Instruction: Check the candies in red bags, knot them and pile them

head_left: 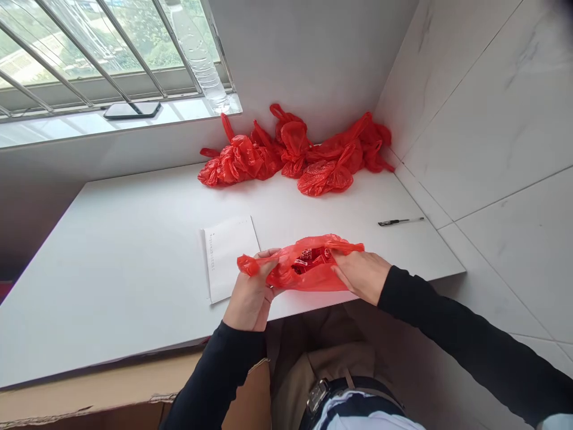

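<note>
Between my hands a red plastic bag point(320, 282) is held with its mouth spread, near the table's front edge. Inside it lie small red wrapped packets point(308, 257) with light printing; their exact kind is hard to make out. My left hand point(253, 292) grips the bag's left side, one handle looped by the thumb. At the opposite side my right hand point(362, 272) grips the other handle and rim, some fingers hidden by the plastic. Just behind my left hand lies a white sheaf of paper point(230, 251) with small printed marks.
Several tied red plastic bags point(250, 158) sit along the wall at the back of the white table point(134, 257). A black pen point(398, 221) lies at the right. On the windowsill are a phone point(132, 110) and a clear bottle point(199, 60). An open cardboard box point(107, 382) stands below the front edge.
</note>
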The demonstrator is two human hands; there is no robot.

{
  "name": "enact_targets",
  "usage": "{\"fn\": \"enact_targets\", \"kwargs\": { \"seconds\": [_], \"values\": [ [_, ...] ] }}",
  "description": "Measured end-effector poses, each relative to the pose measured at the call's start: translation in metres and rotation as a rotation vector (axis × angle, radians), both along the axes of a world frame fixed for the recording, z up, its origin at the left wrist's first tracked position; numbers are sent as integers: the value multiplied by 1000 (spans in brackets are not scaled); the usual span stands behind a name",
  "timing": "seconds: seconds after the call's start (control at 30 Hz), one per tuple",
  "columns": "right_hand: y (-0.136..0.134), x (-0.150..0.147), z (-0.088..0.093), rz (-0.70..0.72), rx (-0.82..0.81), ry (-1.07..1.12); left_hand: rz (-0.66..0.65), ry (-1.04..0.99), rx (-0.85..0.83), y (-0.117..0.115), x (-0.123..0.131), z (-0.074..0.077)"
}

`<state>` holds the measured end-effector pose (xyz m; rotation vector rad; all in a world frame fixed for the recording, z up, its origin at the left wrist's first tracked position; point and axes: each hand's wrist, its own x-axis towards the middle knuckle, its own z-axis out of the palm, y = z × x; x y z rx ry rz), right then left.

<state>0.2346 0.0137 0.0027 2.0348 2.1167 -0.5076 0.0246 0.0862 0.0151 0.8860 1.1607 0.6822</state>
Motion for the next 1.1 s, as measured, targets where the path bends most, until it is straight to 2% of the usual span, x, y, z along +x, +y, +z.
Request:
{"fn": "enact_targets", "kwargs": {
  "seconds": [0.1, 0.17, 0.2, 0.27, 0.37, 0.47, 0.6, 0.73, 0.97, 1.1],
  "values": [
    [5, -10, 7, -53, 132, 26, -28, 52, -16, -3, 1, -1],
    [11, -20, 10, 68, 233, 137, -37, 90, 18, -4, 3, -3],
    [16, -25, 10, 140, 227, 186, -37, 108, 42, -4, 5, -4],
    [26, -32, 7, 215, 103, 208, -27, 138, 80, -5, 7, -7],
    [36, -34, -1, 123, -57, 108, -11, 157, 105, -5, 11, -10],
    [38, -26, -3, 22, -87, 9, -7, 139, 118, -6, 15, -11],
    [30, -9, 6, -79, -92, -108, 16, 57, 166, -6, 17, -7],
    [26, 4, 8, -88, -51, -186, 45, -27, 161, -5, 17, -4],
    [42, 5, -22, -92, -62, -111, 45, -70, 127, -11, 18, -9],
    [43, 12, -28, -94, -17, -51, 41, -47, 145, -12, 16, -7]
  ]
}}
